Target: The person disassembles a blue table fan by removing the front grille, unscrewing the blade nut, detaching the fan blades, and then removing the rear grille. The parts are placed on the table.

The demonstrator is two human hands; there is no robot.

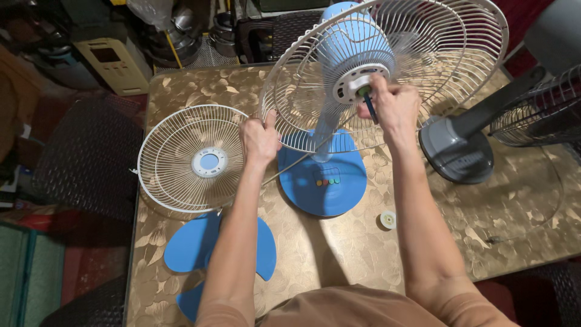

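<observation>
Leaf-patterned tabletop (pixel 339 254) — cluttered workshop around.

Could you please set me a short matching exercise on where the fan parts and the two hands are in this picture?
Things:
1. front grille
2. blue blade
3. small white cap
4. left hand

Places:
A. gripping the rim of the rear grille
B. flat on the table, left of the blue base
C. on the table, right of the base
D. near table edge, under the left forearm

Pairs: 1-B, 2-D, 3-C, 4-A
</observation>
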